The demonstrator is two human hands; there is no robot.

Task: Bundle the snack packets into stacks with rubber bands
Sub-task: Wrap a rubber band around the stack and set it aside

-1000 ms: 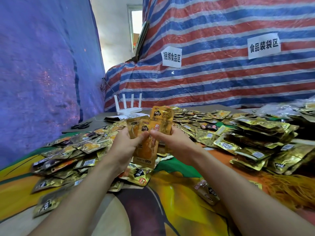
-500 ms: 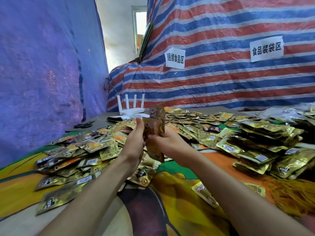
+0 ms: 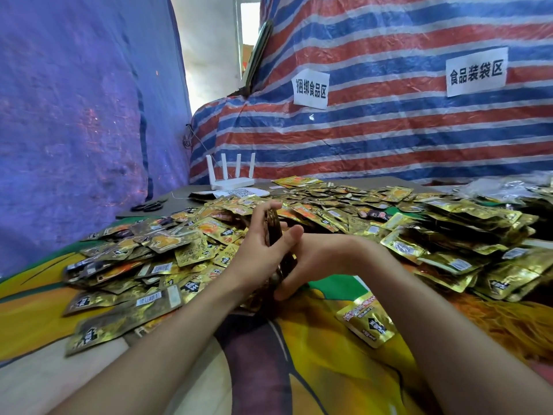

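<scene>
Gold foil, crinkled and glossy, covers most of the printed cloth (image 3: pixel 314 369). A second ago the held packets were fanned face-on and raised. Now they are squared into a stack of packets (image 3: pixel 273 230), seen edge-on as a thin dark slab, lower and close over the cloth. The left hand (image 3: pixel 257 247) curls its fingers over the slab's top, and the right hand (image 3: pixel 314 259) wraps it from the other side with the thumb up, so both grip it. Flat loose pouches (image 3: pixel 128 259) lie heaped at left, and tidier piles (image 3: pixel 478 232) rise at right. A single pouch (image 3: pixel 366 322) lies beside the right forearm. Behind stand a white plastic router (image 3: pixel 230 182) with four antennas and a woven striped tarpaulin (image 3: pixel 389 139).
</scene>
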